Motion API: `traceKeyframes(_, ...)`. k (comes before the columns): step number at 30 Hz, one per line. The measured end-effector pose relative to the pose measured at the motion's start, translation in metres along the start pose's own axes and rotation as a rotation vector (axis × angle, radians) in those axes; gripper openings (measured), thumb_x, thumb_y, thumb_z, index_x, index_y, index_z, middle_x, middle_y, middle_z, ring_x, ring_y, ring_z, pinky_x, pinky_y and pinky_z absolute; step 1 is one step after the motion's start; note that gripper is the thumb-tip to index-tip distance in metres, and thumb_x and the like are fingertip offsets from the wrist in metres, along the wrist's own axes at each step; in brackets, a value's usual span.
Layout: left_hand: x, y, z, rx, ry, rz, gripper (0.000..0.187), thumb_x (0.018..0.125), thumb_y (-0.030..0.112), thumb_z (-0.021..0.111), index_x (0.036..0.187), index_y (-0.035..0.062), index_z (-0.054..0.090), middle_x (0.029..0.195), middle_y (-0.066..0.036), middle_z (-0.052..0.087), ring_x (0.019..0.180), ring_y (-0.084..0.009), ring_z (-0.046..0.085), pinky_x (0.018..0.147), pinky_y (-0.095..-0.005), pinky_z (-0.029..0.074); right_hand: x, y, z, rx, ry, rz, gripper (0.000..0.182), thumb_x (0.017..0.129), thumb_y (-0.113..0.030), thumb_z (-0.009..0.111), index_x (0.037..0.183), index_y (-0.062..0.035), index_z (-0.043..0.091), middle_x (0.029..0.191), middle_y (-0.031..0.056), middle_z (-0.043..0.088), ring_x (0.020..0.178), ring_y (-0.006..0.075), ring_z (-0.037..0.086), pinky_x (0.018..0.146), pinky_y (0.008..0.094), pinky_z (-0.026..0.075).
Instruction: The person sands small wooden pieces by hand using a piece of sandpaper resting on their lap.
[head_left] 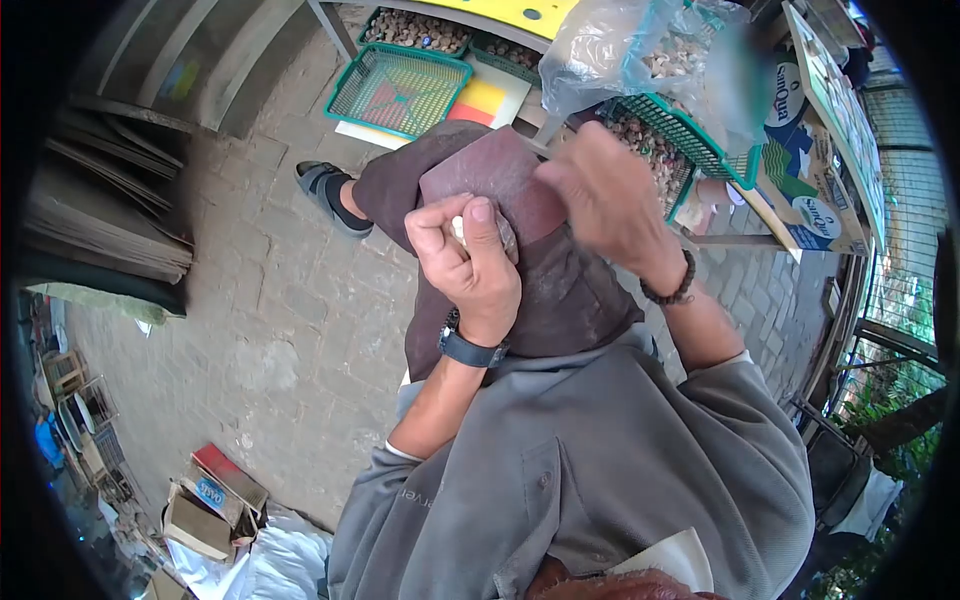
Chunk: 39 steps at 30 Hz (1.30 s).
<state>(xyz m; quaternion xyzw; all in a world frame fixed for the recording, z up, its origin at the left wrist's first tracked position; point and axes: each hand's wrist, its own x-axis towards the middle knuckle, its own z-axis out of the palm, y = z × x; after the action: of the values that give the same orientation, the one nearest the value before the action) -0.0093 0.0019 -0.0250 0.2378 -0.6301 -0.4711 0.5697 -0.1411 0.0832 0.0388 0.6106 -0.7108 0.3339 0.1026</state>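
Note:
My left hand (468,265) is closed around a small pale object (460,229) and a greyish piece (508,240), held over a reddish-brown cloth (505,175) laid across my raised knee. A dark watch sits on that wrist. My right hand (600,195), blurred by motion, is just right of the left hand with its fingers curled above the cloth; whether it holds anything cannot be made out. A bead bracelet circles the right wrist.
A green plastic basket (700,140) full of small brownish pieces stands past my knee, with a clear plastic bag (630,50) above it. An empty green tray (395,88) lies on the paving, boxes (810,190) at right, cardboard (105,215) at left. My sandalled foot (330,195) rests on stone.

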Motion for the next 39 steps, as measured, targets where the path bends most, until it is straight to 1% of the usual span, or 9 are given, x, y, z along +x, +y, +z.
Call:
traceKeyframes(6,-0.004,0.016,0.003,-0.340,-0.013,-0.324,0.014,0.100,0.010,0.061,0.103,0.0027,0.049,0.086,-0.003,0.055,0.060,-0.0040,0.048,0.051,-0.0195,0.040,0.000,0.008,0.023,-0.179,-0.196,-0.199,0.015,0.090,-0.020,0.060,0.080,-0.0083,0.057,0.076,0.0078,0.053,0.075,0.0294,0.057,0.060,0.0424,0.047)
traceKeyframes(10,0.001,0.020,0.004,-0.433,-0.002,-0.332,0.016,0.100,0.010,0.061,0.104,0.0040,0.046,0.077,-0.001,0.053,0.055,-0.0031,0.046,0.046,-0.0202,0.038,-0.004,0.037,0.018,-0.188,-0.139,0.053,0.027,0.099,-0.022,0.055,0.081,-0.0028,0.057,0.076,0.0142,0.055,0.069,0.0366,0.056,0.060,0.0438,0.046)
traceKeyframes(12,-0.007,0.017,-0.005,-0.362,-0.012,-0.328,0.016,0.101,0.010,0.060,0.103,0.0045,0.045,0.075,-0.001,0.053,0.053,-0.0027,0.045,0.045,-0.0203,0.037,-0.012,0.036,0.014,0.066,-0.109,0.242,0.028,0.097,-0.019,0.061,0.078,0.0004,0.053,0.072,0.0151,0.053,0.066,0.0377,0.054,0.059,0.0416,0.045)
traceKeyframes(13,-0.006,0.015,-0.005,-0.300,-0.030,-0.295,0.015,0.102,0.012,0.058,0.103,0.0048,0.044,0.077,-0.004,0.056,0.052,-0.0048,0.046,0.044,-0.0213,0.038,-0.010,0.029,0.008,0.218,-0.100,0.316,0.025,0.097,-0.015,0.064,0.081,0.0022,0.056,0.073,0.0105,0.058,0.064,0.0272,0.057,0.058,0.0349,0.045)
traceKeyframes(14,-0.002,0.013,-0.003,-0.246,-0.041,-0.248,0.015,0.104,0.014,0.055,0.104,0.0050,0.043,0.079,-0.007,0.058,0.051,-0.0069,0.048,0.042,-0.0222,0.039,-0.008,0.023,0.005,0.211,-0.093,0.311,0.025,0.097,-0.015,0.064,0.081,0.0022,0.056,0.073,0.0105,0.058,0.064,0.0272,0.057,0.058,0.0349,0.045)
traceKeyframes(16,0.001,0.015,-0.002,-0.287,-0.039,-0.259,0.015,0.104,0.014,0.055,0.104,0.0051,0.043,0.079,-0.007,0.058,0.051,-0.0067,0.048,0.043,-0.0220,0.039,-0.005,0.011,0.000,0.929,-0.019,0.573,0.015,0.098,-0.011,0.064,0.092,0.0018,0.064,0.079,0.0061,0.064,0.069,0.0135,0.059,0.058,0.0266,0.044)
traceKeyframes(19,0.002,0.016,-0.005,-0.316,-0.035,-0.280,0.015,0.104,0.014,0.055,0.104,0.0052,0.043,0.080,-0.007,0.059,0.051,-0.0064,0.048,0.043,-0.0216,0.039,-0.001,0.007,-0.007,1.277,-0.006,0.638,0.012,0.098,-0.009,0.064,0.104,0.0010,0.067,0.088,0.0060,0.069,0.074,0.0069,0.060,0.060,0.0213,0.043)
traceKeyframes(22,0.001,0.018,-0.001,-0.343,-0.011,-0.307,0.015,0.103,0.012,0.057,0.104,0.0049,0.044,0.076,-0.004,0.056,0.051,-0.0048,0.047,0.044,-0.0212,0.038,0.003,0.007,-0.014,1.390,-0.061,0.654,0.015,0.096,-0.006,0.065,0.108,0.0025,0.067,0.089,0.0090,0.069,0.072,0.0088,0.060,0.059,0.0200,0.043)
traceKeyframes(39,0.003,0.019,-0.002,-0.351,-0.021,-0.306,0.018,0.104,0.019,0.057,0.104,0.0066,0.044,0.081,-0.007,0.061,0.051,-0.0060,0.048,0.043,-0.0205,0.038,0.006,-0.004,-0.014,1.175,-0.134,0.525,0.017,0.102,-0.007,0.056,0.114,0.0045,0.059,0.092,0.0113,0.074,0.081,0.0109,0.070,0.056,0.0200,0.049)
